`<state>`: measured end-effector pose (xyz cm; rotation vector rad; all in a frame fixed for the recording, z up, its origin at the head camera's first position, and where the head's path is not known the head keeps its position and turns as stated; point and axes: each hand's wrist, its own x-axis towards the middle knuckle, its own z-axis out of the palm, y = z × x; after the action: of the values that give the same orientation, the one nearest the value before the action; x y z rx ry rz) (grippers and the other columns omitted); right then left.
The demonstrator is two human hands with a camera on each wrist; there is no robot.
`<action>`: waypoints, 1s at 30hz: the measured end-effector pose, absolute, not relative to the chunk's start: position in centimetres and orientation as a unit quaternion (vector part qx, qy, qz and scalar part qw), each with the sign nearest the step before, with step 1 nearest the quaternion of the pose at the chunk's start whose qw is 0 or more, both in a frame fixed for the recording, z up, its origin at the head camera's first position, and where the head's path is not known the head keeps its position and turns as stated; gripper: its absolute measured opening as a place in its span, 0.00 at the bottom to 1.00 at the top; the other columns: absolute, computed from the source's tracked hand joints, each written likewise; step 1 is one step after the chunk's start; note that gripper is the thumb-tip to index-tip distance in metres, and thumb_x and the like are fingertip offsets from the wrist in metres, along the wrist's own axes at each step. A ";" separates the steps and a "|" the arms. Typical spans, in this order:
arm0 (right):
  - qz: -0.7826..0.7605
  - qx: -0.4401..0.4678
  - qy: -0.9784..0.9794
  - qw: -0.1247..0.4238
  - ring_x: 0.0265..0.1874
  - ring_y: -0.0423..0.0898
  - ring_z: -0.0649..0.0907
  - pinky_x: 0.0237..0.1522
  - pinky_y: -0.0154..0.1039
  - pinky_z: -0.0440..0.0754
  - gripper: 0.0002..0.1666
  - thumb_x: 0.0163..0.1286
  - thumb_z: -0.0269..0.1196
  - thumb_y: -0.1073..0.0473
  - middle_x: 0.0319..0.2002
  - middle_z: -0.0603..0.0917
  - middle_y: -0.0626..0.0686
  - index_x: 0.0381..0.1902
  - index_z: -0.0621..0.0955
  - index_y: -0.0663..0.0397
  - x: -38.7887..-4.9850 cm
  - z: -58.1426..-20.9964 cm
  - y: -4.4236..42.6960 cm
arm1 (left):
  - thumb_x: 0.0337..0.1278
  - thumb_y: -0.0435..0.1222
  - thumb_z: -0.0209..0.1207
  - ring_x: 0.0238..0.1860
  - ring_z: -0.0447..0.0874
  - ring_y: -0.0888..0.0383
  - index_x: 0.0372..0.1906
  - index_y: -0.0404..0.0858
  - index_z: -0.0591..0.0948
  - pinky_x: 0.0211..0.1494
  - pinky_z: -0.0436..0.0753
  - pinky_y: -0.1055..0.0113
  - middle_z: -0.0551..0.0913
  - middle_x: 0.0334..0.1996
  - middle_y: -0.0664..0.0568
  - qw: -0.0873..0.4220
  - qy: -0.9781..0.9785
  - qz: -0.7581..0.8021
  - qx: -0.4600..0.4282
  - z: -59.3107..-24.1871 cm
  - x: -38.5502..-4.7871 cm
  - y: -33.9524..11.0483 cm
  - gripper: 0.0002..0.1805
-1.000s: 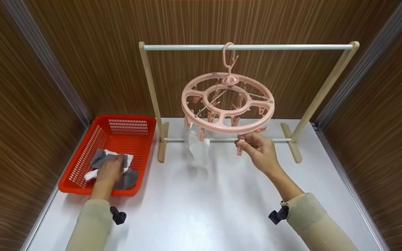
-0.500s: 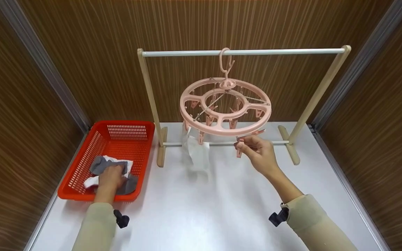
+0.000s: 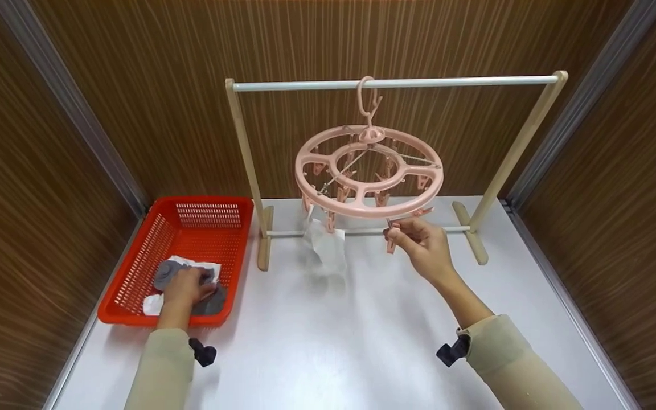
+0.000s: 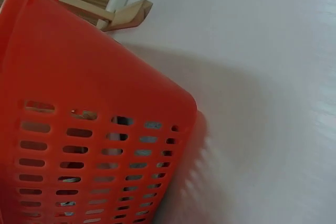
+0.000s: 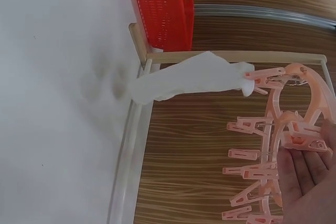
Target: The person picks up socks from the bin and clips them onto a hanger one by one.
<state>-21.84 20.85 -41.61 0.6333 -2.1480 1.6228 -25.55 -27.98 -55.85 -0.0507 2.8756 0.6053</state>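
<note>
Right hand (image 3: 423, 250) pinches a pink peg (image 3: 391, 243) below the hanger's (image 3: 360, 196) near right edge
The peg's long axis runs roughly upright, lower end pointing down; at left, the left hand (image 3: 187, 288) touches grey cloth (image 3: 165, 275) in the red basket (image 3: 241, 256), whether gripping it cannot be told

head: bright, glare on tabletop (image 3: 316, 364) | left wrist: dimmer, soft shadow by basket (image 4: 94, 66) | right wrist: muted
</note>
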 end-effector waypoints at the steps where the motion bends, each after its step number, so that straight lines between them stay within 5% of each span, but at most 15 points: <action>1: 0.579 0.223 -0.762 0.186 0.29 0.45 0.87 0.37 0.27 0.82 0.04 0.66 0.63 0.73 0.32 0.88 0.64 0.37 0.83 0.73 -21.9 -41.6 20.9 | 0.64 0.40 0.64 0.49 0.76 0.40 0.61 0.32 0.79 0.60 0.74 0.37 0.80 0.54 0.33 0.099 0.974 0.205 -0.018 -55.9 -25.6 -27.9 0.24; 6: 0.585 0.219 -0.760 0.179 0.29 0.46 0.87 0.41 0.28 0.84 0.05 0.67 0.63 0.72 0.33 0.87 0.65 0.38 0.83 0.73 -22.1 -41.3 21.0 | 0.69 0.37 0.56 0.47 0.77 0.39 0.59 0.31 0.79 0.56 0.76 0.38 0.81 0.48 0.33 0.078 0.979 0.188 -0.018 -56.1 -25.8 -27.7 0.19; 11: 0.597 0.217 -0.754 0.167 0.31 0.47 0.87 0.44 0.30 0.85 0.06 0.68 0.62 0.72 0.34 0.87 0.67 0.39 0.83 0.74 -22.2 -41.5 21.0 | 0.63 0.34 0.59 0.46 0.80 0.37 0.56 0.29 0.80 0.54 0.78 0.37 0.82 0.46 0.32 0.048 0.984 0.172 -0.021 -56.3 -25.7 -28.0 0.18; 16: 0.624 0.214 -0.734 0.160 0.32 0.49 0.88 0.46 0.32 0.86 0.07 0.68 0.61 0.73 0.34 0.86 0.70 0.40 0.81 0.77 -22.0 -41.8 21.2 | 0.62 0.33 0.61 0.45 0.82 0.32 0.47 0.31 0.82 0.45 0.80 0.36 0.84 0.43 0.31 -0.002 0.986 0.162 -0.035 -56.2 -25.6 -28.1 0.12; 30: 0.613 0.221 -0.740 0.166 0.35 0.48 0.88 0.47 0.32 0.85 0.07 0.68 0.62 0.73 0.35 0.87 0.68 0.40 0.82 0.76 -21.7 -41.5 21.7 | 0.66 0.32 0.58 0.42 0.82 0.28 0.46 0.35 0.80 0.42 0.77 0.32 0.85 0.38 0.31 -0.165 0.964 0.208 -0.026 -53.3 -24.2 -27.3 0.08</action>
<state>-21.70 21.67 -41.50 0.6289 -2.1074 1.7451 -24.18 -27.25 -53.29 -0.0908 3.3941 0.7343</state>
